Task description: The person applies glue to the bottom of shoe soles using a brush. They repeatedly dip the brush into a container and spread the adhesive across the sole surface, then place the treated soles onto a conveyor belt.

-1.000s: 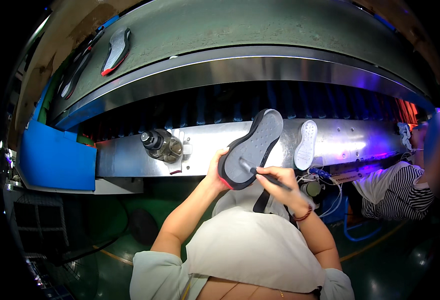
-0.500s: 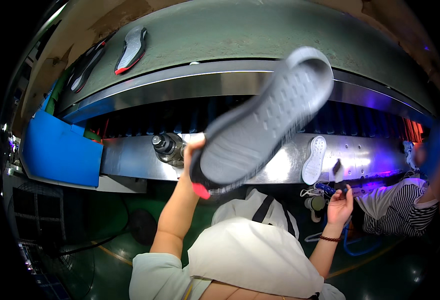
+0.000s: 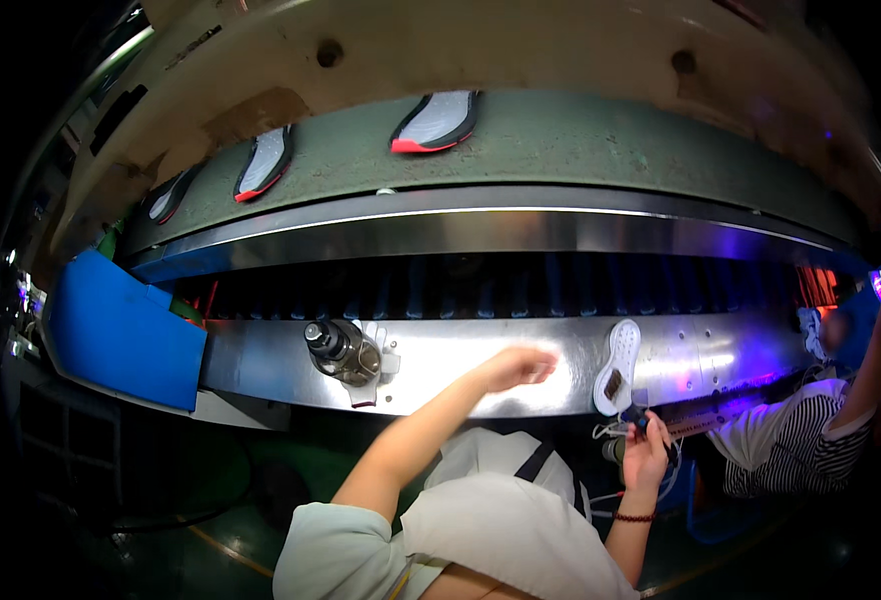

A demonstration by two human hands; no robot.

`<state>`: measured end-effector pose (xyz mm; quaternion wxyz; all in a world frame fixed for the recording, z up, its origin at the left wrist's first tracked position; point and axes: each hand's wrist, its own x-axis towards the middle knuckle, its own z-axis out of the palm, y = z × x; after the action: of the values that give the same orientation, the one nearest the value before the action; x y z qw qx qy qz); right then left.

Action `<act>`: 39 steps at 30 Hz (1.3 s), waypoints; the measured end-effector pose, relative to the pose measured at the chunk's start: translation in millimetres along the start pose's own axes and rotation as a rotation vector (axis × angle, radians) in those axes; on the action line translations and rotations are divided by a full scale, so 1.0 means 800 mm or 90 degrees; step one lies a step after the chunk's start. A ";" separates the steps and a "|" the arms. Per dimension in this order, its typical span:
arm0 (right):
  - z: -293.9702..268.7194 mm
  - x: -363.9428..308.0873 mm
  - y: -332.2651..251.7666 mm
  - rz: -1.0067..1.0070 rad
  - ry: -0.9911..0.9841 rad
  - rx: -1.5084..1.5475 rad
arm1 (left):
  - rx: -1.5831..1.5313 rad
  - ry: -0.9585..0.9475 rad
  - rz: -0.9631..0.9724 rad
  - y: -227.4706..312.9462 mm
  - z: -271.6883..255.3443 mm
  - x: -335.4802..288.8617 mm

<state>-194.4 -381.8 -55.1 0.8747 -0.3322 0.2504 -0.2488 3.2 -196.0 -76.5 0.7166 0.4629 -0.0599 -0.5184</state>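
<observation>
My left hand (image 3: 519,368) is over the metal ledge, a little blurred, its fingers stretched toward the white shoe sole and nothing visible in them. The white sole (image 3: 623,350) lies on the ledge with a small gap to those fingertips. My right hand (image 3: 645,458), at the ledge's front edge, grips a small brush (image 3: 639,418) by its dark handle. The brush's brownish head appears to be over the near end of the white sole. A grey sole with black sides and a red end (image 3: 436,125) rests on the green conveyor belt, partly hidden by the cover above.
Two similar soles lie farther left on the belt (image 3: 601,150). A dark-topped bottle (image 3: 346,355) stands left on the metal ledge (image 3: 441,375). Blue housing (image 3: 121,330) bounds the left end. Another person in a striped top (image 3: 801,440) is close on the right.
The grey sole has left my left hand and now lies on the belt. That hand has come down and right over the ledge. My right hand's brush has moved to the white sole.
</observation>
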 end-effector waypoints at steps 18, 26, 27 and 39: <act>0.062 0.031 0.037 0.118 -0.114 -0.025 | 0.167 0.387 -0.104 -0.125 -0.043 -0.140; 0.057 0.030 0.044 0.142 -0.125 -0.025 | 0.076 0.421 -0.079 -0.138 -0.035 -0.151; 0.055 0.030 0.044 0.141 -0.119 -0.026 | 0.068 0.420 -0.079 -0.138 -0.037 -0.151; 0.023 0.030 0.032 0.108 -0.089 -0.043 | 0.097 0.366 -0.095 -0.160 -0.041 -0.099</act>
<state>-158.8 -371.3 -67.8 0.8964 -0.3555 0.2239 -0.1414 -102.5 -117.6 -156.6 0.6274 0.6459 0.1408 -0.4115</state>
